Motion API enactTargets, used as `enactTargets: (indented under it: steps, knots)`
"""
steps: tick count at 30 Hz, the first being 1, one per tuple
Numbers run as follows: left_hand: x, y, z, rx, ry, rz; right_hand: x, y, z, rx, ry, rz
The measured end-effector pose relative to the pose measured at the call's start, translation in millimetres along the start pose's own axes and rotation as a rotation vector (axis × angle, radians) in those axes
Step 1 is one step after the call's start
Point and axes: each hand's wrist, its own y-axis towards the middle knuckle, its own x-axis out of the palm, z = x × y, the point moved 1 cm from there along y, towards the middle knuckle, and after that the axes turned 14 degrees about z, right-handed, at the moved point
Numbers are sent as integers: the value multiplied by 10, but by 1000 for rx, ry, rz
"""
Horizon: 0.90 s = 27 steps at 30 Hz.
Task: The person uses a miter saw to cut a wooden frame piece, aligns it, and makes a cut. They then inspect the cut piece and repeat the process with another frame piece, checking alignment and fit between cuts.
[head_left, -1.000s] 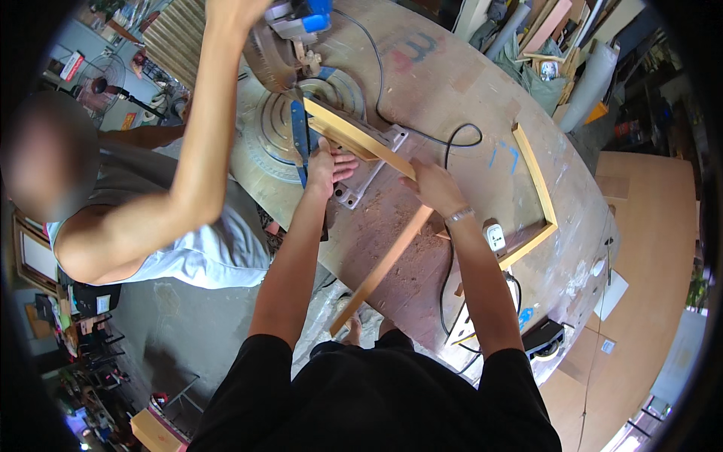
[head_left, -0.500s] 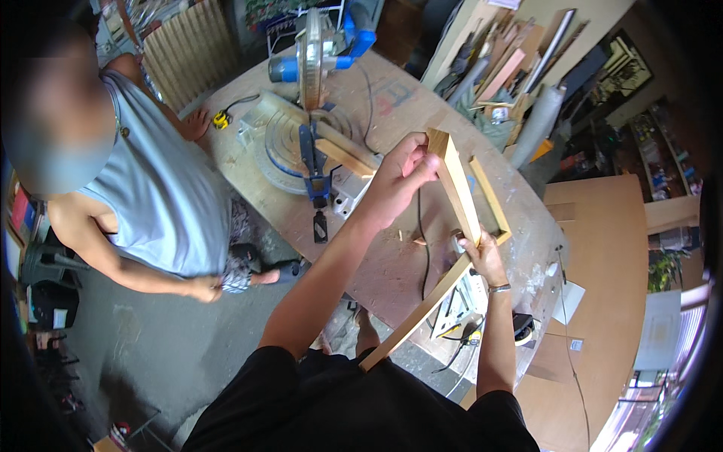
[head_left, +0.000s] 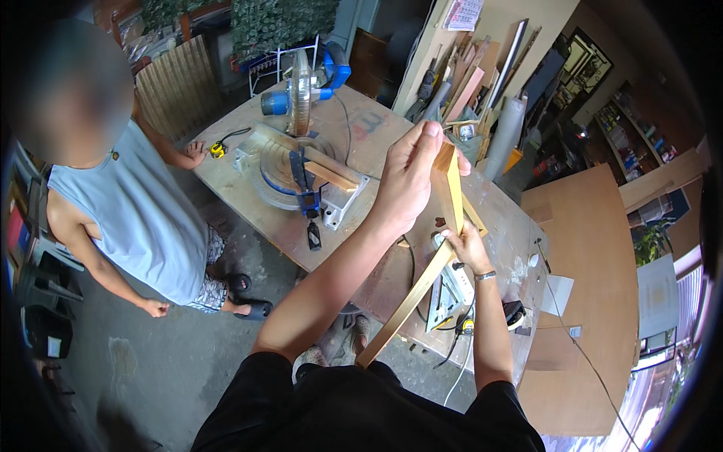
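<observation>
Two pale wooden strips meet at an angle and are held up above the table in front of me. At the far end of the upper strip [head_left: 451, 192], my left hand [head_left: 407, 181] is closed around the wood, fingertips showing past its far side. My right hand [head_left: 470, 248] grips the corner where the strips meet. From there the lower strip [head_left: 403, 309] slants down toward my black shirt. Behind the held wood lies another angled wooden piece [head_left: 474, 217] on the table, partly hidden. Whether the held corner is fastened cannot be seen.
A blue miter saw [head_left: 300, 98] stands on the wooden table [head_left: 248, 218], with a short wood piece [head_left: 331, 175] on its base. A yellow tape measure [head_left: 218, 150] lies beside it. At left stands a person in a light-blue sleeveless top [head_left: 143, 218]. A large board [head_left: 580, 301] is at right.
My left hand has turned and wrapped further round the strip's end, thumb now pointing up. The view has shifted. The other person's lowered hand has moved away from their shorts.
</observation>
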Motion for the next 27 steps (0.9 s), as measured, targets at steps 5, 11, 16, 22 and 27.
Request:
enactTargets:
  steps: [5, 11, 16, 22, 27]
  knots:
    - [-26, -26, 0, -19, -226, 56, -66, 238, 61, -99, -109, -2]
    - [-143, 48, 85, -48, -267, 136, -415, 724, -296, -252, -195, 11]
    - [-32, 301, 181, -44, -327, 334, -603, 985, -230, -388, -195, 156]
    - [-487, 8, -696, -9, 838, 354, -665, 956, 110, -192, -92, 313]
    - [-238, -908, -1591, -263, 1459, -268, -668, 767, 331, 196, -62, 180]
